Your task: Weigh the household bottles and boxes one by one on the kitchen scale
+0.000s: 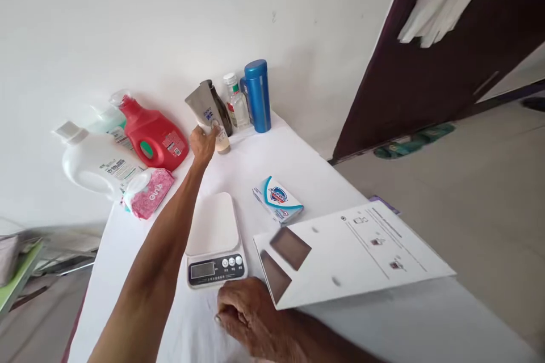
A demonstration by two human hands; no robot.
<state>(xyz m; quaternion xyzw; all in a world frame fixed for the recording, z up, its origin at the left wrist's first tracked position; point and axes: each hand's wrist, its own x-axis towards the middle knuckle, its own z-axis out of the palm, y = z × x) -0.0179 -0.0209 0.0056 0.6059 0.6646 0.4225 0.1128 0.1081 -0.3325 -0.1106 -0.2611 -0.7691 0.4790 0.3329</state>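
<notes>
My left hand [202, 144] reaches far across the white table [383, 323] and grips a grey squeeze tube [207, 110] that stands cap-down near the wall. My right hand [247, 313] rests on the table just in front of a small white digital kitchen scale [213, 238], its fingers curled at the lower edge of a white printed sheet [353, 252]. The scale's platform is bare. A boxed soap bar [277, 199] lies to the right of the scale.
Along the wall stand a dark bottle [223, 110], a small clear bottle [237, 103] and a blue flask [257, 95]. At left lie a red detergent jug [154, 135], a white jug [96, 163] and a pink wipes pack [148, 191]. A dark door [447, 57] is at right.
</notes>
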